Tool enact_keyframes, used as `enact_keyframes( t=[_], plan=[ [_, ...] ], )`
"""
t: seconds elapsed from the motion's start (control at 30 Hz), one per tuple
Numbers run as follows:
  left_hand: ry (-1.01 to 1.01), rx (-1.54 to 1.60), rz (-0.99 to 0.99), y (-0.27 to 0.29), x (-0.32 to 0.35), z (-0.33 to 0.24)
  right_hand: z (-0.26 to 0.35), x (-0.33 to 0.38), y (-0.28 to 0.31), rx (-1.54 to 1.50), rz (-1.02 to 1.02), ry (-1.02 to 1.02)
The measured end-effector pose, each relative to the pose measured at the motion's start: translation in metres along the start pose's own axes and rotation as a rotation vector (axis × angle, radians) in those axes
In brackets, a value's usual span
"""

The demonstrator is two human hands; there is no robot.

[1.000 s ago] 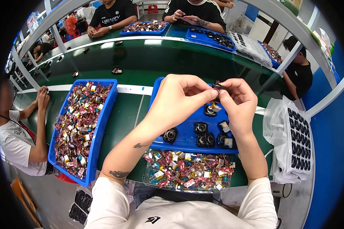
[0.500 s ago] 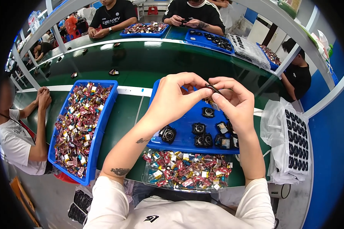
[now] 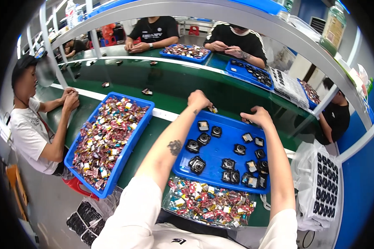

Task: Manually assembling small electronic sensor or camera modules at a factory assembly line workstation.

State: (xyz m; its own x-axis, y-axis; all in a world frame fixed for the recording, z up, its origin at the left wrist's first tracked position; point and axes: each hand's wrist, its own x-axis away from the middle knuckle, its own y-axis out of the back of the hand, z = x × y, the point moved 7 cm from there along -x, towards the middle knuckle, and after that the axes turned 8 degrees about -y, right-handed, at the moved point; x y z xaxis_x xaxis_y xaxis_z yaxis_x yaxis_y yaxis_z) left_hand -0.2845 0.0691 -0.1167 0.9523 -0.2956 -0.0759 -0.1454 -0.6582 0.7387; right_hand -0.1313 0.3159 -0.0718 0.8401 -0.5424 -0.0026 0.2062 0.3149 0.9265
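Note:
My left hand (image 3: 198, 100) is stretched over the far left edge of the blue tray (image 3: 220, 179), fingers closed on a small dark electronic part (image 3: 213, 109) with a yellow-and-white piece. My right hand (image 3: 259, 118) hovers by the tray's far right edge, thumb and fingers apart. Something small and dark shows under its fingertips, but I cannot make it out. Inside the tray lie several black square watch-like cases (image 3: 197, 164), some with a round lens-like face, others showing a pale battery side. Just in front of the tray, a clear tray (image 3: 178, 212) holds red, yellow, white and blue wired components.
A large blue bin (image 3: 131, 150) of similar components stands at left. White foam trays (image 3: 305, 199) of black parts are stacked at right. Behind runs a green conveyor (image 3: 170, 83) with scattered small parts (image 3: 147, 91). Co-workers sit left and across; a metal frame (image 3: 220, 13) arches overhead.
My hands have parted from the dark part held between them and reached farther out to the tray's far edge. The right fingers have spread. The view has shifted.

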Motion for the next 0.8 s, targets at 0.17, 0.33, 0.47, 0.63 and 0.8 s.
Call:
enact_keyframes(
  t=[0.17,0.33,0.47,0.63,0.8],
  plan=[
    [-0.069,-0.034,-0.005,-0.013,0.010,-0.022,-0.022,-0.013,-0.020,0.060,0.012,0.019],
    [-0.137,0.018,0.023,0.002,0.017,-0.010,-0.006,0.003,-0.016,0.011,-0.017,-0.061],
    [-0.181,0.154,-0.087,0.020,0.034,-0.014,-0.015,0.002,-0.013,-0.017,0.026,-0.076],
    [-0.306,0.309,-0.220,0.040,0.069,-0.031,-0.033,-0.019,-0.027,-0.072,0.033,-0.056],
    [-0.463,0.376,-0.224,0.055,0.115,-0.030,-0.036,-0.006,-0.007,-0.084,-0.089,-0.052]
  ],
)
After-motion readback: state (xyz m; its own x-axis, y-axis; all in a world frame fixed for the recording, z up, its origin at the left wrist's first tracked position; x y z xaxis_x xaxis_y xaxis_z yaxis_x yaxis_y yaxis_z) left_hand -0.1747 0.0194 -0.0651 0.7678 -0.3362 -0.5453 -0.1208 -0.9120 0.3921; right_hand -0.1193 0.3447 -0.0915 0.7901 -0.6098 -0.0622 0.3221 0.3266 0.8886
